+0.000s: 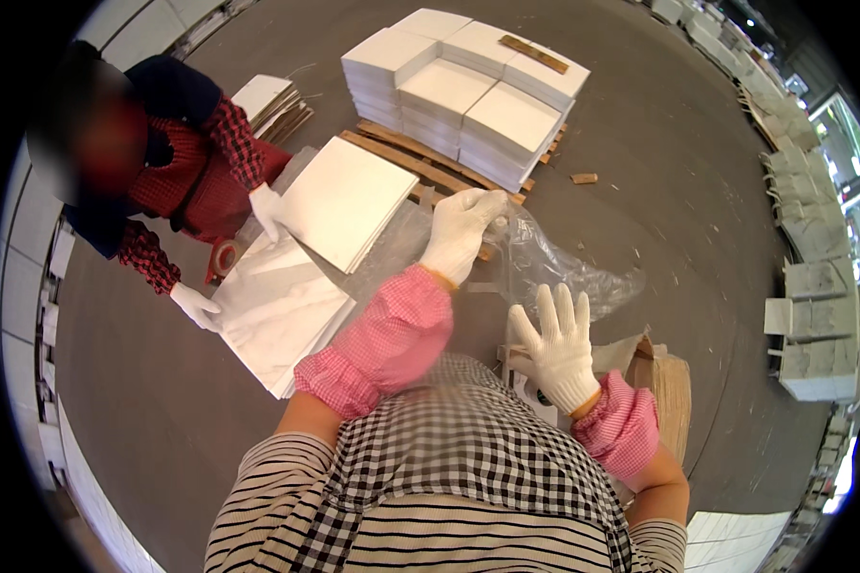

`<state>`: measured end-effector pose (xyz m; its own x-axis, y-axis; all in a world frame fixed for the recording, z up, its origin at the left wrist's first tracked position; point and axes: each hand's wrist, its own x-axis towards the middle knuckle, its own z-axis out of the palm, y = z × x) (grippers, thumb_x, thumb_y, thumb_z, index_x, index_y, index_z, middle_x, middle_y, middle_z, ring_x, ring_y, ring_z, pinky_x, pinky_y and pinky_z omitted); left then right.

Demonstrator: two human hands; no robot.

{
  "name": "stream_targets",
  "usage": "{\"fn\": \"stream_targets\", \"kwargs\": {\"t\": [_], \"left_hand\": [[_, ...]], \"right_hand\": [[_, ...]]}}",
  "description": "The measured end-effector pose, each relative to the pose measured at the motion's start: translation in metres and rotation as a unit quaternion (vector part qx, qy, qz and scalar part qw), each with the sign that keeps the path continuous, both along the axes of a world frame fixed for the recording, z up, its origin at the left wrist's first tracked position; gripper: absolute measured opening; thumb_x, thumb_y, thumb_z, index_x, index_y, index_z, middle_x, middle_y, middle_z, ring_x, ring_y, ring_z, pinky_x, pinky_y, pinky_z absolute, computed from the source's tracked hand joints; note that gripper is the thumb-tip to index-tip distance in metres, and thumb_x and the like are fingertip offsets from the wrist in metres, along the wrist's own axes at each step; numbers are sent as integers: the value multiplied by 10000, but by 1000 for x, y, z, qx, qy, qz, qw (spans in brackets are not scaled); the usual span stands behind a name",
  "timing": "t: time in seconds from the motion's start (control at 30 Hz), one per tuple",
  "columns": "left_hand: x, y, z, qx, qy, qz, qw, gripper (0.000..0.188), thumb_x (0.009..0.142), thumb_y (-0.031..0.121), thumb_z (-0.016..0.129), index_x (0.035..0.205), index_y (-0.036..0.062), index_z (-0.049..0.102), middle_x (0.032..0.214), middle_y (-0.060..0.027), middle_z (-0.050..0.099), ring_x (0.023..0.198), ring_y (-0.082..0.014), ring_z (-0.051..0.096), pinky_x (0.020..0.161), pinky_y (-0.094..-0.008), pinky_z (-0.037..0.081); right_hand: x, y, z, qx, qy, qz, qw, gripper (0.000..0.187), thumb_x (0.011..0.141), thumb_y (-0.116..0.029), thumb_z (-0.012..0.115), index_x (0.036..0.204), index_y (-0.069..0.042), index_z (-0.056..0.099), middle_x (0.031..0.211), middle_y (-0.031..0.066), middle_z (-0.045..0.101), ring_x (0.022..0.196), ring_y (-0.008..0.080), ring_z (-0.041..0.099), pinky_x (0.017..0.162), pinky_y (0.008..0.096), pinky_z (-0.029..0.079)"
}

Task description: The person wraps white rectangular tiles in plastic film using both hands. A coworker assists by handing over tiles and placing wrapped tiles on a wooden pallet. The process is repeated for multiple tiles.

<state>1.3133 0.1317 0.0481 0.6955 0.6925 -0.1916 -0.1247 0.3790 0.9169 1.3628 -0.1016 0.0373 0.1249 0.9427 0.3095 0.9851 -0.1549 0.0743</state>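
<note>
White knit gloves and pink checked sleeves cover both my hands. In front of me, my left hand (463,229) is closed, its fingers pinching the edge of a clear plastic bag (564,263). Crumpled and see-through, the bag trails off to the right. My right hand (557,351) is open just below it, fingers spread. It appears to hold nothing. To the left lie a stack of white sheets (349,205) and a stack of marble-patterned sheets (277,310). A co-worker's two gloved hands (196,306) touch the marble-patterned stack's edges.
Beyond stands a wooden pallet (416,162) bearing several tall stacks of white sheets (449,86), with a small wood strip (533,54) on top. A roll of red tape (225,258) is beside the co-worker. An open cardboard box (674,392) stands by my right arm.
</note>
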Motion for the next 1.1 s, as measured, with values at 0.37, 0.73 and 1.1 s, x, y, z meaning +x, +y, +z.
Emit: {"fn": "stream_targets", "kwargs": {"t": [0.37, 0.73, 1.1], "left_hand": [[-13, 107, -35, -48, 40, 43, 997, 208, 982, 191, 698, 884, 7, 706, 800, -16, 659, 688, -105, 586, 639, -259, 472], [-31, 208, -67, 20, 47, 45, 998, 240, 1003, 208, 671, 1018, -18, 750, 854, -33, 710, 778, -114, 618, 719, -270, 489], [-35, 265, -57, -31, 54, 149, 987, 219, 980, 207, 661, 938, 4, 729, 799, -46, 706, 738, -135, 638, 683, -286, 474]], "right_hand": [[59, 135, -35, 198, 180, -1, 963, 376, 788, 25, 788, 1147, -64, 721, 911, 77, 717, 854, 291, 692, 792, 421, 554], [91, 258, -40, 116, 88, -44, 988, 756, 723, -173, 873, 1412, -85, 576, 1485, 241, 506, 1272, 453, 585, 1032, 515, 517], [113, 323, -76, -67, 327, -38, 942, 919, 792, -178, 832, 1594, -91, 392, 1646, 196, 386, 1070, 362, 698, 868, 418, 617]]}}
